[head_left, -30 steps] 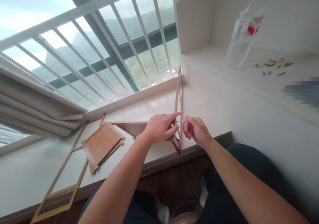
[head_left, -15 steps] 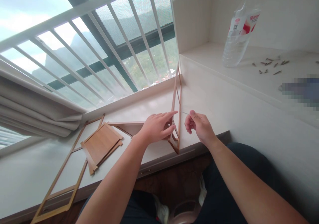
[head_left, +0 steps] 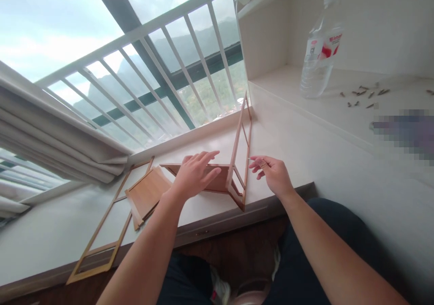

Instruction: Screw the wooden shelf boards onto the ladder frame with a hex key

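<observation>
My right hand (head_left: 273, 174) is pinched on a thin metal rod (head_left: 250, 159), whose tip points left at the upright wooden frame (head_left: 239, 126). Most of the rod is hidden by the fingers, so its kind does not show. The frame stands on edge on the white sill, and a brown wooden panel (head_left: 222, 178) joins its left side. Over that panel, my left hand (head_left: 193, 176) is open with its fingers spread, holding nothing. Whether it touches the panel I cannot tell.
Loose wooden panels (head_left: 147, 190) lie to the left, on a flat wooden frame (head_left: 90, 274) that overhangs the sill edge. On the right shelf stand a water bottle (head_left: 317, 68) and several scattered screws (head_left: 372, 94). Behind the sill runs a white railing (head_left: 190, 38); a curtain (head_left: 68, 133) hangs left.
My left hand has moved left, away from the upright frame. The right hand stays beside the frame with the rod. The camera view has shifted a little.
</observation>
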A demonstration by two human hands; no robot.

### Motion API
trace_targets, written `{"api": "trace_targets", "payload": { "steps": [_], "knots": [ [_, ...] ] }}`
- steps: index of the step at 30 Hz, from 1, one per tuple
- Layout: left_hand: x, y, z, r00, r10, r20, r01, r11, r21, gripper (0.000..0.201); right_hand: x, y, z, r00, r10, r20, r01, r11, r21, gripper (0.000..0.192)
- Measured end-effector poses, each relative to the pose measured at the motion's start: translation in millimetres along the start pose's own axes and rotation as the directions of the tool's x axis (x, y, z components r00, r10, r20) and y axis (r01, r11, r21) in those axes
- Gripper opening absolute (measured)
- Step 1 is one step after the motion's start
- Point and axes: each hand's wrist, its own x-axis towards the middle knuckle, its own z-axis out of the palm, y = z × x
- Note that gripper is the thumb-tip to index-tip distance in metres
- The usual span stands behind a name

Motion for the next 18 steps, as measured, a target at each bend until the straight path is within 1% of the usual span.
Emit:
{"api": "trace_targets", "payload": {
  "steps": [2,5,7,8,9,10,12,14,16,18],
  "knots": [
    [-20,0,-4.5,0.996,-0.062,-0.057,0.062,0.998,0.004,0.043,-5,-1,-1,1.000,-0.009,0.008,0.009,1.000,-0.005,0.047],
    [-51,2,-8.2,0.985,-0.117,-0.127,0.112,0.993,-0.047,0.037,-12,-2,-3,1.000,-0.011,0.011,0.011,1.000,0.007,0.047],
    [-70,3,-3.5,0.973,-0.157,-0.167,0.137,0.983,-0.122,0.033,-14,0,-4,1.000,-0.007,0.012,0.007,1.000,0.002,0.046],
    [-79,3,2.5,0.963,-0.189,-0.191,0.157,0.972,-0.175,0.030,-15,1,-5,1.000,-0.007,0.011,0.007,1.000,-0.011,0.046],
    [-88,1,11.0,0.954,-0.230,-0.192,0.184,0.956,-0.230,0.028,-16,3,-6,1.000,-0.009,0.007,0.009,1.000,-0.030,0.046],
    [-95,-1,22.0,0.948,-0.265,-0.176,0.210,0.937,-0.281,0.029,-17,4,-7,1.000,-0.013,-0.001,0.013,0.999,-0.049,0.046],
    [-108,-6,48.6,0.938,-0.334,-0.095,0.282,0.891,-0.355,0.031,-20,7,-8,0.999,-0.020,-0.026,0.018,0.997,-0.073,0.045],
    [-115,-11,75.2,0.929,-0.369,0.028,0.347,0.845,-0.406,0.031,-23,10,-9,0.999,-0.004,-0.051,0.000,0.998,-0.070,0.046],
    [-115,-13,94.4,0.927,-0.351,0.132,0.373,0.832,-0.411,0.035,-26,12,-8,0.998,0.027,-0.064,-0.031,0.997,-0.066,0.049],
    [-109,-12,103.3,0.937,-0.297,0.187,0.349,0.840,-0.415,0.039,-30,15,-6,0.997,0.054,-0.062,-0.059,0.995,-0.082,0.053]
  ]
}}
